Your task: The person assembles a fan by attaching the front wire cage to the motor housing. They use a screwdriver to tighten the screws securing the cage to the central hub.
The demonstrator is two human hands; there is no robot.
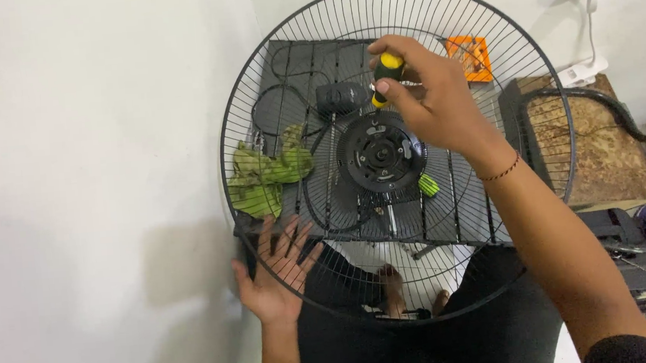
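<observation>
A round black wire fan guard (269,78) fills the view, its black hub (379,154) at the centre. The right hand (428,96) grips a yellow-and-black screwdriver (385,75), tip down just above the hub. The left hand (273,274) lies open against the guard's lower left rim. Behind the wires lie a green cloth (265,178) and an orange packet (473,57).

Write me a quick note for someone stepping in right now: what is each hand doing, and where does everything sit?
Right hand: fingers closed on a yellow-and-black screwdriver, tip pointed down at the black hub in the centre of the round wire fan guard.
Left hand: open, fingers spread against the guard's lower left rim, steadying it.
Green cloth lies behind the guard at the left; an orange packet at the upper right.
Done: cannot tell which screws are out.
Left: hub fastenings, judging by the tool's position.
</observation>
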